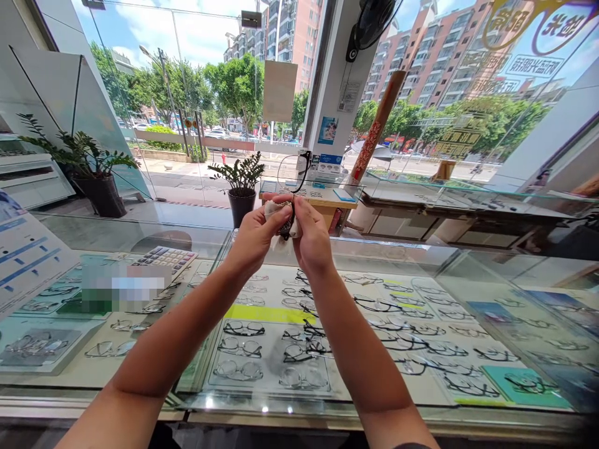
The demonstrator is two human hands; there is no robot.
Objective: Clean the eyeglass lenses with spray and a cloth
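Bare forearms (175, 330) extended from the near side over a glass-topped counter (243, 404), and at their far ends the hands were together, fingers closed. Between them, raised above the far part of the counter, was a pair of glasses (307, 167). On the left, the left hand (255, 237) pinched a pale cloth (272, 210) against the lower part of the glasses, thumb on top; the right hand (312, 237) gripped from the right, fingertips close to the cloth. One rim stood bare above the fingers, while much of the rest was hidden in the grip.

The handling looked partway through: the glasses were already in hand with the cloth on them, but only one part was covered, and they were not yet set down. Whether the bare rim had been dealt with could not be told. Below, spectacle frames (243, 327) lay in rows inside the counter; a potted plant (242, 206) stood on the far side, left of the hands.
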